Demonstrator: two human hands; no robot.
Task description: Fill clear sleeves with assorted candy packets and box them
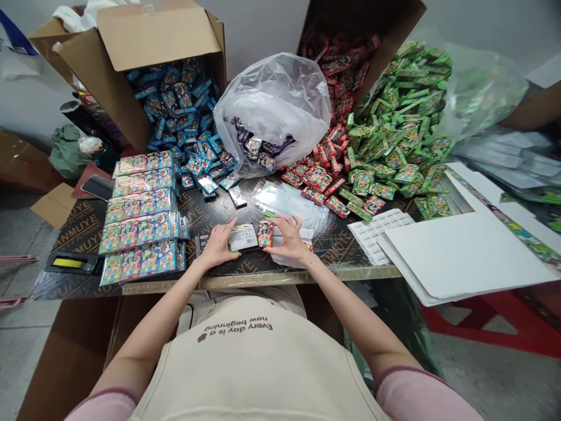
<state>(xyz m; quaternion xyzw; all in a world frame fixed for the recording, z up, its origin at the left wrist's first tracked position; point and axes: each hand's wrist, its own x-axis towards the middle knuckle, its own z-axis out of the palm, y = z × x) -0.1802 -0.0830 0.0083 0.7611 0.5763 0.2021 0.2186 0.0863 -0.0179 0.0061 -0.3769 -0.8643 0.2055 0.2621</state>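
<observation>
My left hand rests near the table's front edge, its fingers closed round the left side of a small row of card packets lying flat, one showing its white barcode back. My right hand pinches the right end of the same row, by a red packet. Under and beyond my right hand lies a stack of clear plastic sleeves.
Filled sleeves of packets are stacked at the left. Behind are a box of blue packets, a clear bag of purple ones, red packets and green packets. White sheets overhang the right.
</observation>
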